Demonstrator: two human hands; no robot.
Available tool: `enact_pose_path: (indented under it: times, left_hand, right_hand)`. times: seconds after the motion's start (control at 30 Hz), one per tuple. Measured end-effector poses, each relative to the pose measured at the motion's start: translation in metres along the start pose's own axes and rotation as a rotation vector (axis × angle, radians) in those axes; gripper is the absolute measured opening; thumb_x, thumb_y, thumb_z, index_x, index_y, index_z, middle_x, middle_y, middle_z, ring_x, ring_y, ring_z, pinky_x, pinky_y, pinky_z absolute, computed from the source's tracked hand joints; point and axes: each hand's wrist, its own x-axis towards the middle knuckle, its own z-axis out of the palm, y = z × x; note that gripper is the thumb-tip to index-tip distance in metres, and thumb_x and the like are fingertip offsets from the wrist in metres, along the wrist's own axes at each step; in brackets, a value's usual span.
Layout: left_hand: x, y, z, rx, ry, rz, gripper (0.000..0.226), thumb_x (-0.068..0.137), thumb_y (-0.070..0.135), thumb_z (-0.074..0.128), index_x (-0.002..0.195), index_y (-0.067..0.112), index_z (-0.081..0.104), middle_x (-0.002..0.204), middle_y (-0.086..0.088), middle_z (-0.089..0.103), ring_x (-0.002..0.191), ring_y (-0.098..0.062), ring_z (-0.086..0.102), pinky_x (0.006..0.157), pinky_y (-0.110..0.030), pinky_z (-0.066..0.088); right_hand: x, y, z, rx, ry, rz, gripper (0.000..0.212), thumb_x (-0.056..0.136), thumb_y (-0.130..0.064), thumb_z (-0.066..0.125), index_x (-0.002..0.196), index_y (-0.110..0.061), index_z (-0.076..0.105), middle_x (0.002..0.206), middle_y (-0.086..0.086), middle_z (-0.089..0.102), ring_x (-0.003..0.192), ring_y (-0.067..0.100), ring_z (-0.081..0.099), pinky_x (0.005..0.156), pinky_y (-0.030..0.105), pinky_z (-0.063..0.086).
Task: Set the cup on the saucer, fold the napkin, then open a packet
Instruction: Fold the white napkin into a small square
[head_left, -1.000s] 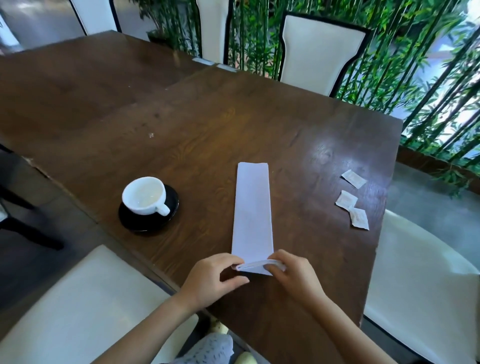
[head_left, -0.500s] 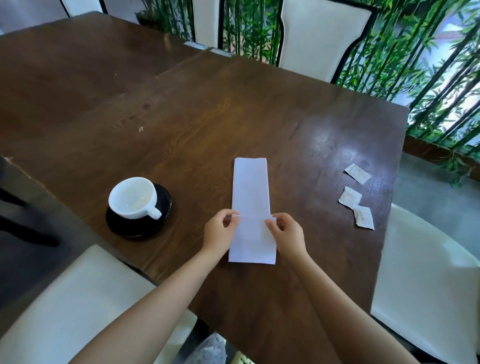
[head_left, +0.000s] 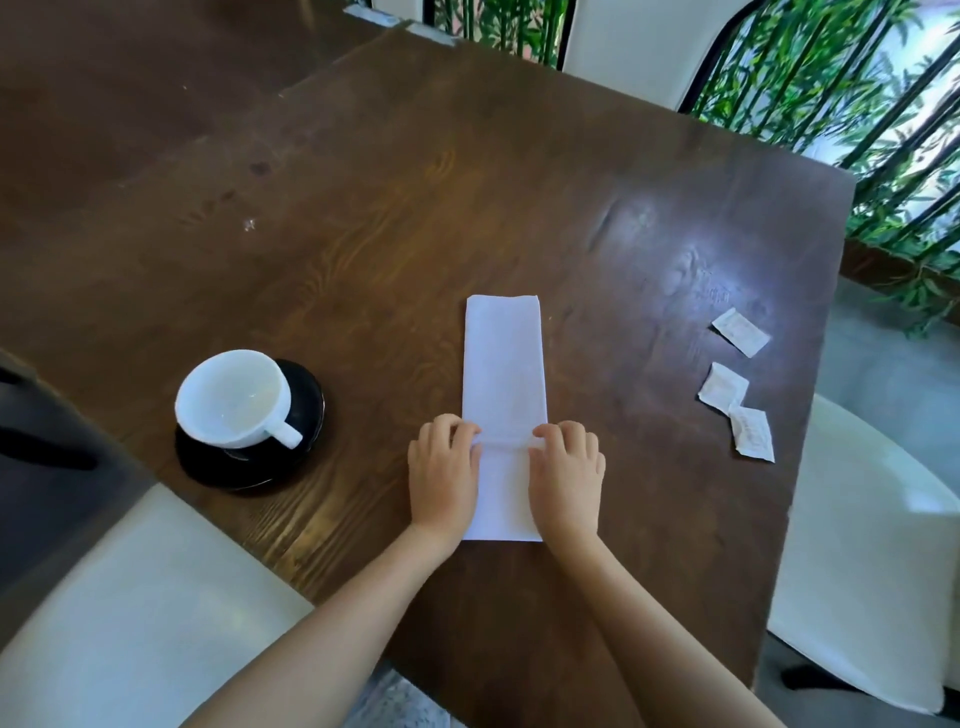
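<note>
A white cup (head_left: 234, 397) stands on a black saucer (head_left: 249, 475) at the left, its handle pointing toward me. A long white napkin (head_left: 503, 364) lies in a narrow strip mid-table, its near end folded forward over itself. My left hand (head_left: 444, 470) and my right hand (head_left: 566, 470) rest on either side of the strip. Their fingertips hold the folded-over edge about halfway up it. Three small white packets (head_left: 740, 331), (head_left: 723, 388), (head_left: 752, 434) lie flat near the right edge.
The dark wooden table (head_left: 415, 208) stretches far ahead and left. White chairs stand at the near left (head_left: 130, 597), the right (head_left: 857, 545) and the far side (head_left: 634, 47). Green bamboo lines the back right.
Both hands lifted the napkin's near end off the table and carried it forward over the strip. The folded edge now lies farther up, with the hands lowered onto the napkin.
</note>
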Motion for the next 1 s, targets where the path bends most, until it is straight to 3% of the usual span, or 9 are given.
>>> enact_pose_path:
  times: [0.1, 0.17, 0.27, 0.33, 0.53, 0.63, 0.73, 0.83, 1.0]
  left_hand:
    - [-0.006, 0.004, 0.004, 0.087, 0.019, 0.16, 0.028, 0.083, 0.008, 0.064, 0.112, 0.009, 0.065, 0.12, -0.011, 0.064, 0.113, -0.028, 0.059, 0.096, -0.045, 0.046]
    - [-0.013, 0.005, 0.008, 0.189, -0.085, 0.234, 0.036, 0.093, 0.021, 0.05, 0.127, 0.01, 0.056, 0.136, -0.008, 0.054, 0.128, -0.024, 0.048, 0.107, -0.05, 0.035]
    - [-0.017, 0.001, 0.01, 0.277, -0.228, 0.172, 0.053, 0.095, 0.036, 0.025, 0.138, 0.013, 0.043, 0.147, -0.004, 0.04, 0.137, -0.021, 0.035, 0.109, -0.055, 0.027]
    - [-0.017, 0.0, 0.011, 0.295, -0.262, 0.149, 0.055, 0.094, 0.037, 0.023, 0.14, 0.011, 0.039, 0.149, -0.005, 0.037, 0.137, -0.021, 0.033, 0.109, -0.056, 0.027]
    - [-0.018, -0.001, 0.013, 0.306, -0.288, 0.136, 0.057, 0.095, 0.038, 0.023, 0.142, 0.009, 0.032, 0.151, -0.007, 0.031, 0.14, -0.021, 0.027, 0.111, -0.056, 0.024]
    - [-0.018, -0.001, 0.012, 0.309, -0.294, 0.133, 0.057, 0.095, 0.04, 0.019, 0.144, 0.011, 0.029, 0.152, -0.007, 0.028, 0.141, -0.022, 0.023, 0.112, -0.056, 0.024]
    - [-0.018, -0.001, 0.012, 0.309, -0.302, 0.141, 0.057, 0.095, 0.041, 0.02, 0.146, 0.015, 0.026, 0.154, -0.006, 0.024, 0.142, -0.023, 0.019, 0.112, -0.056, 0.023]
    - [-0.018, -0.001, 0.012, 0.29, -0.309, 0.148, 0.056, 0.096, 0.042, 0.021, 0.147, 0.02, 0.021, 0.155, -0.006, 0.02, 0.143, -0.024, 0.015, 0.112, -0.057, 0.021]
    - [-0.016, -0.002, 0.012, 0.302, -0.322, 0.143, 0.056, 0.096, 0.044, 0.019, 0.145, 0.019, 0.028, 0.154, -0.005, 0.022, 0.143, -0.024, 0.016, 0.111, -0.057, 0.023]
  right_hand:
    - [0.001, 0.004, 0.004, -0.112, 0.008, -0.164, 0.037, 0.077, -0.003, 0.067, 0.114, -0.007, 0.063, 0.123, 0.011, 0.064, 0.111, 0.034, 0.059, 0.094, 0.045, 0.046]
    - [0.002, 0.009, 0.007, -0.167, -0.04, -0.245, 0.041, 0.085, -0.011, 0.062, 0.125, -0.006, 0.057, 0.134, 0.01, 0.057, 0.127, 0.03, 0.051, 0.108, 0.048, 0.034]
    - [0.002, 0.017, 0.012, -0.206, -0.172, -0.272, 0.049, 0.098, -0.031, 0.035, 0.143, -0.011, 0.032, 0.152, 0.005, 0.032, 0.144, 0.022, 0.017, 0.117, 0.042, 0.005]
    - [0.002, 0.022, 0.014, -0.223, -0.214, -0.268, 0.055, 0.098, -0.039, 0.026, 0.147, -0.015, 0.021, 0.157, 0.002, 0.019, 0.144, 0.018, 0.001, 0.118, 0.041, -0.002]
    - [0.002, 0.021, 0.011, -0.199, -0.301, -0.254, 0.057, 0.097, -0.044, 0.018, 0.149, -0.02, 0.008, 0.157, -0.003, 0.0, 0.143, 0.014, -0.012, 0.117, 0.039, -0.011]
    - [0.017, 0.024, -0.003, -0.083, -0.258, -0.271, 0.049, 0.098, -0.036, 0.032, 0.144, -0.018, 0.032, 0.154, -0.002, 0.028, 0.145, 0.019, 0.019, 0.118, 0.042, 0.01]
    - [0.06, 0.02, -0.017, 0.114, -0.229, -0.2, 0.029, 0.091, -0.02, 0.05, 0.118, -0.009, 0.056, 0.122, 0.01, 0.059, 0.112, 0.03, 0.051, 0.097, 0.042, 0.041]
    - [0.118, 0.004, -0.022, 0.251, -0.239, 0.001, 0.017, 0.085, -0.009, 0.051, 0.092, 0.005, 0.057, 0.092, 0.023, 0.062, 0.089, 0.038, 0.054, 0.078, 0.047, 0.047]
    - [0.187, -0.023, -0.013, 0.503, -0.419, 0.359, 0.024, 0.084, -0.027, 0.058, 0.087, -0.003, 0.057, 0.093, 0.012, 0.063, 0.089, 0.028, 0.063, 0.087, 0.045, 0.054]
